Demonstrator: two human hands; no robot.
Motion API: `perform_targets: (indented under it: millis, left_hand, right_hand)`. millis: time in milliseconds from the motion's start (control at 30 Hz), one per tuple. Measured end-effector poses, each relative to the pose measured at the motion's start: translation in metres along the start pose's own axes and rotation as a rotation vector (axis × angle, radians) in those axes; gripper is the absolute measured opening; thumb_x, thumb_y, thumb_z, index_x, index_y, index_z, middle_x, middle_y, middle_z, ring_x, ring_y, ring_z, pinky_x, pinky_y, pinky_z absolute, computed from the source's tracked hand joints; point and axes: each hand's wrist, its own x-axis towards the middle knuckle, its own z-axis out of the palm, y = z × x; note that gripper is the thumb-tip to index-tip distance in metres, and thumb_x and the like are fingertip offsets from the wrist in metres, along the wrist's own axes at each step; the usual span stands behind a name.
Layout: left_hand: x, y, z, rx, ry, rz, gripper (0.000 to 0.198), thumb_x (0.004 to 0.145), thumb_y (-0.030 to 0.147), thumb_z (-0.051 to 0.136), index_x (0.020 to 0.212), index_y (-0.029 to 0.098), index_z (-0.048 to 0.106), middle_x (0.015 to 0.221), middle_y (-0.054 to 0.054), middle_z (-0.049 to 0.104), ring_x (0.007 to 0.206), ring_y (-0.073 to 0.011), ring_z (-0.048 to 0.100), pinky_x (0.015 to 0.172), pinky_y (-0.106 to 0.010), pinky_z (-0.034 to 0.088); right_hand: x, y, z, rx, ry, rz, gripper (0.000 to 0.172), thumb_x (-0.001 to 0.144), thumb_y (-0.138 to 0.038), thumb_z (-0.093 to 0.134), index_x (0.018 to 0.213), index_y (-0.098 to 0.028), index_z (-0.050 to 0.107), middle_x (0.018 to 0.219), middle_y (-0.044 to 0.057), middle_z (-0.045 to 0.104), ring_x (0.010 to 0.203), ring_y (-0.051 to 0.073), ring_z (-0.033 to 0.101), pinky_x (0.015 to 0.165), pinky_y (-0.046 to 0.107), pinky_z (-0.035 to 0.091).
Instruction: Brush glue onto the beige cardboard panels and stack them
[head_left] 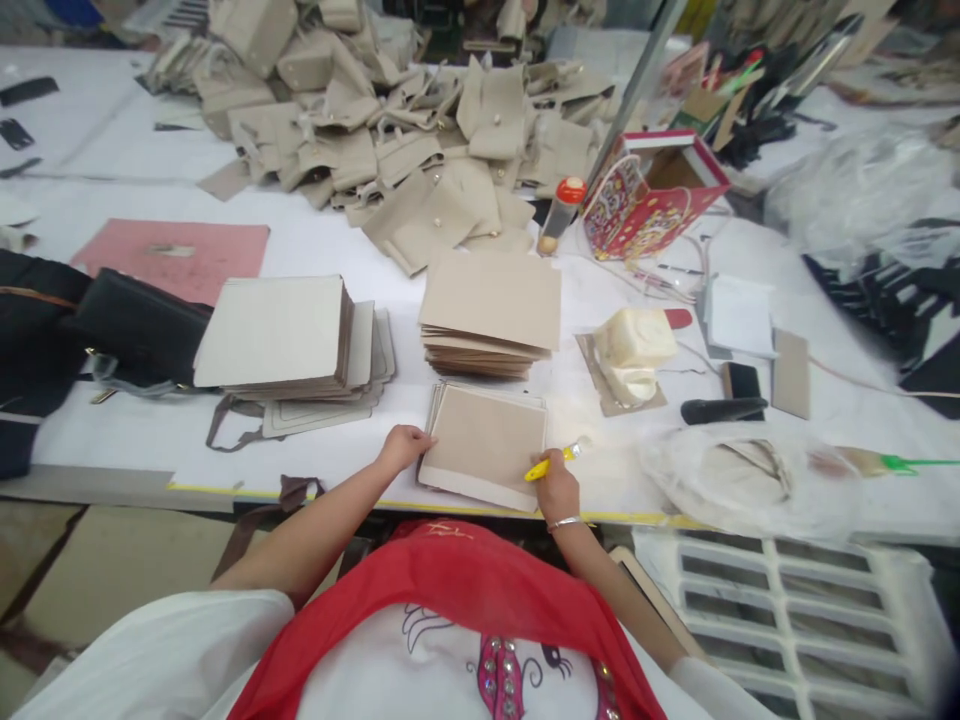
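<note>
Both hands are near the front of a white table point(225, 465). The left hand point(405, 450) lies open, with its fingers pressing on the left edge of a small stack of tan card point(486, 440). The right hand point(556, 488) is curled shut around a yellow brush point(546, 464), just beside the right side of the stack. So the stack lies right between the two hands. A taller stack of tan card point(489, 305) sits just behind it, and a wider stack of pale card point(270, 335) sits to the left. Past the right hand, a pale lumpy block point(634, 350) rests on a piece of card. Farther back are a big heap of tan bag pieces point(420, 140), a bottle with an orange cap point(561, 212) and a red box with yellow spots point(652, 200). A black bag point(139, 325) lies on the left. A thin silver bangle point(564, 523) circles the right wrist. Gold writing on the red cloth point(450, 570) at the person's chest is too hard to read.
</note>
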Motion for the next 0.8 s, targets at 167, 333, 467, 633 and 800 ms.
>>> perform_targets:
  millis: [167, 333, 467, 633, 800]
  left_hand:
    - [0.0, -0.01, 0.006, -0.053, 0.039, 0.015, 0.033, 0.06, 0.047, 0.063, 0.054, 0.015, 0.061, 0.05, 0.0, 0.056, 0.05, -0.0118, 0.049, 0.05, -0.023, 0.035]
    - [-0.009, -0.006, 0.007, -0.022, 0.094, -0.004, 0.031, 0.063, 0.046, 0.061, 0.058, 0.015, 0.064, 0.053, -0.001, 0.059, 0.053, -0.0134, 0.052, 0.051, -0.023, 0.036]
    - [-0.019, 0.004, 0.004, 0.027, 0.114, 0.048, 0.027, 0.065, 0.042, 0.061, 0.063, 0.015, 0.064, 0.062, -0.003, 0.064, 0.06, -0.0148, 0.056, 0.055, -0.023, 0.038]
    - [-0.024, 0.011, 0.001, 0.089, 0.115, 0.072, 0.027, 0.07, 0.041, 0.057, 0.066, 0.016, 0.065, 0.065, -0.004, 0.065, 0.062, -0.0153, 0.057, 0.056, -0.023, 0.038]
    - [-0.022, 0.009, 0.002, 0.121, 0.098, 0.033, 0.029, 0.07, 0.043, 0.056, 0.065, 0.016, 0.066, 0.06, -0.003, 0.064, 0.06, -0.0155, 0.057, 0.055, -0.023, 0.036]
  right_hand:
    - [-0.002, -0.004, 0.001, -0.063, 0.011, 0.03, 0.018, 0.088, -0.03, 0.041, 0.098, -0.017, 0.049, 0.059, -0.002, 0.051, 0.047, 0.008, 0.036, 0.049, 0.021, 0.018]
    - [-0.006, -0.003, 0.005, -0.076, 0.046, 0.007, 0.017, 0.088, -0.027, 0.04, 0.098, -0.017, 0.049, 0.061, -0.002, 0.053, 0.049, 0.008, 0.038, 0.05, 0.021, 0.019]
    - [-0.01, -0.003, 0.006, -0.105, 0.046, -0.011, 0.016, 0.088, -0.025, 0.039, 0.099, -0.017, 0.048, 0.065, 0.0, 0.056, 0.051, 0.009, 0.042, 0.05, 0.022, 0.019]
    - [-0.012, -0.007, 0.003, -0.12, 0.027, 0.01, 0.018, 0.089, -0.028, 0.038, 0.1, -0.018, 0.048, 0.069, 0.001, 0.058, 0.052, 0.01, 0.044, 0.051, 0.023, 0.019]
    - [-0.009, -0.01, -0.002, -0.108, 0.002, 0.035, 0.019, 0.089, -0.029, 0.037, 0.101, -0.017, 0.047, 0.068, 0.001, 0.059, 0.051, 0.01, 0.044, 0.051, 0.023, 0.019]
